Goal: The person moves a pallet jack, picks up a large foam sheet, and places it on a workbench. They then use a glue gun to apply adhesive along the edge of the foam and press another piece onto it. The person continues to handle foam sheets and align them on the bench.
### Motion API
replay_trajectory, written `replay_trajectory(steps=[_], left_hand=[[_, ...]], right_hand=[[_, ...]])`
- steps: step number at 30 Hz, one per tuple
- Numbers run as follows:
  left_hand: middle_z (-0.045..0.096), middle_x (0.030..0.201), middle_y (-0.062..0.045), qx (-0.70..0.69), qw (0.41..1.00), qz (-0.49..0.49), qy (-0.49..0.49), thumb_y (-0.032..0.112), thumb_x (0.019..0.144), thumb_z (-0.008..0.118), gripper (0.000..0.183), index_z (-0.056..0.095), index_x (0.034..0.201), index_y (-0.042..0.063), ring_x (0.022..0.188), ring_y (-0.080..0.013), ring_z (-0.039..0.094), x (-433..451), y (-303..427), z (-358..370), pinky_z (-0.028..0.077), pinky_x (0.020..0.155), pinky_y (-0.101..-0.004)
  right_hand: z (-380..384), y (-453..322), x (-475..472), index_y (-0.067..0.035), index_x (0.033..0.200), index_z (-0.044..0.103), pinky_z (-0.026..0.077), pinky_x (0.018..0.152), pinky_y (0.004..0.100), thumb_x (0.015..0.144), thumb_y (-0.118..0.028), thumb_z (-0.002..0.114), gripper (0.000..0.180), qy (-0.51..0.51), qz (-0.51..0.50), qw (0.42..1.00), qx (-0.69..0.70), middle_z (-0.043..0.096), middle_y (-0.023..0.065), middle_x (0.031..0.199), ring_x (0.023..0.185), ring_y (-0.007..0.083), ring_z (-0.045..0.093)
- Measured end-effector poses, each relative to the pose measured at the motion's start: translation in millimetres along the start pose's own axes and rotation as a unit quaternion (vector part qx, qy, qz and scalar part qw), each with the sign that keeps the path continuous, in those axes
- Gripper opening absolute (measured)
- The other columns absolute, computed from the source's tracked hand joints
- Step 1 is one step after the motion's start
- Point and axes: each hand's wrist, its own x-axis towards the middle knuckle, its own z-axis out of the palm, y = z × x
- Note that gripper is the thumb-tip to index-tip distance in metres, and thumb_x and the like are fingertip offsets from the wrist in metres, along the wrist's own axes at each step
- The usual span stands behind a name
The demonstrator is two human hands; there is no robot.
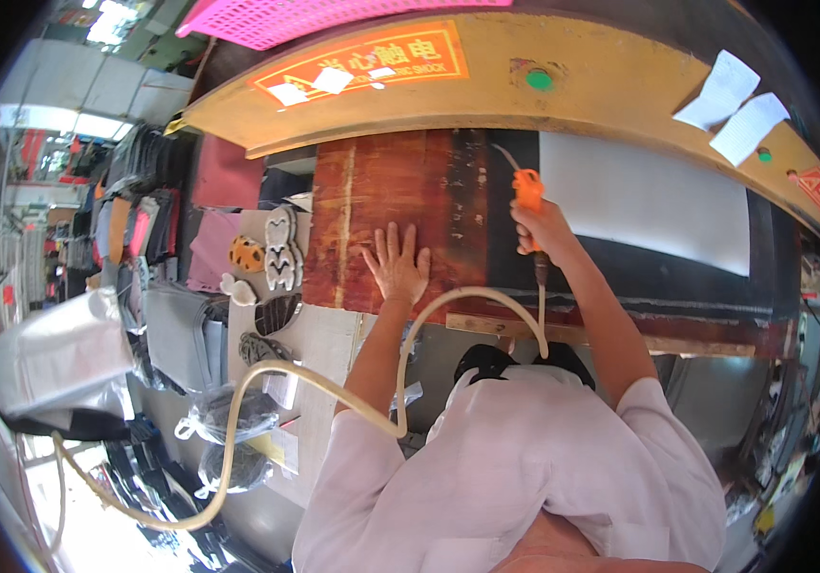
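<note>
My right hand [543,228] is wrapped around an orange air blow gun [527,188] whose thin bent nozzle points away from me over a black strip of the work surface [507,265]. A beige air hose [267,369] runs from the gun's lower end, loops across my left forearm and trails off to the left. My left hand [398,263], fingers spread, lies palm down on a worn reddish-brown board [381,179]. Right of the gun, a pale grey-white sheet [646,193] lies on the black surface.
A yellow machine beam [496,79] with warning stickers and green buttons spans the far side. Above it sits a pink plastic basket [338,18]. On a side table at left are shoe-shaped pieces [281,247], a spotted orange item [247,253] and plastic-wrapped bundles [234,412].
</note>
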Motion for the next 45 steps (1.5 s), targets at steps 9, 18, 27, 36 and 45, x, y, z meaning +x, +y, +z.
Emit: replay_trajectory(steps=[9,18,27,36,45], left_hand=[[0.031,0.167,-0.01,0.011,0.997,-0.072,0.021,0.046,0.105,0.04,0.057,0.043,0.156,0.022,0.155,-0.0368,0.02,52,-14,14,0.011,0.121,-0.0642],[0.03,0.159,-0.032,-0.087,0.954,0.286,0.002,0.048,0.1,0.052,0.071,0.041,0.151,0.0,0.15,-0.0516,0.024,2,172,12,0.016,0.118,-0.0692],[0.032,0.155,-0.038,-0.078,0.904,0.411,-0.094,0.044,0.091,0.068,0.078,0.044,0.146,-0.006,0.147,-0.0538,0.028,-42,227,-34,0.025,0.118,-0.0632],[0.041,0.154,-0.03,-0.117,0.828,0.544,-0.062,0.038,0.087,0.075,0.074,0.05,0.143,-0.004,0.144,-0.0476,0.038,-51,353,-18,0.033,0.117,-0.0579],[0.053,0.144,-0.025,-0.013,0.812,0.583,0.025,0.034,0.089,0.073,0.059,0.055,0.134,0.001,0.135,-0.0426,0.051,-60,429,-14,0.049,0.103,-0.055]], right_hand=[[-3,32,-134,-0.001,0.106,0.065,0.054,0.07,0.0424,0.089,-0.029,0.062,0.033,-0.106,0.076,0.901,-0.415,0.07,0.0178,0.085,0.073,0.0316,0.068],[-111,19,-302,0.0,0.112,0.061,0.05,0.087,0.0508,0.094,-0.032,0.062,0.037,0.31,0.123,0.848,-0.412,0.07,0.0259,0.098,0.099,0.0436,0.066],[-252,55,-375,0.003,0.102,0.063,0.054,0.074,0.0467,0.091,-0.033,0.062,0.038,0.572,0.078,0.799,-0.169,0.07,0.0249,0.09,0.081,0.0384,0.072],[-351,77,-343,0.001,0.11,0.065,0.053,0.087,0.0533,0.092,-0.044,0.062,0.048,0.604,0.031,0.773,-0.191,0.068,0.0311,0.102,0.101,0.0464,0.068],[-442,90,-426,0.007,0.102,0.065,0.05,0.09,0.0546,0.092,-0.04,0.06,0.048,0.673,0.064,0.703,-0.219,0.066,0.0358,0.099,0.102,0.0515,0.063]])
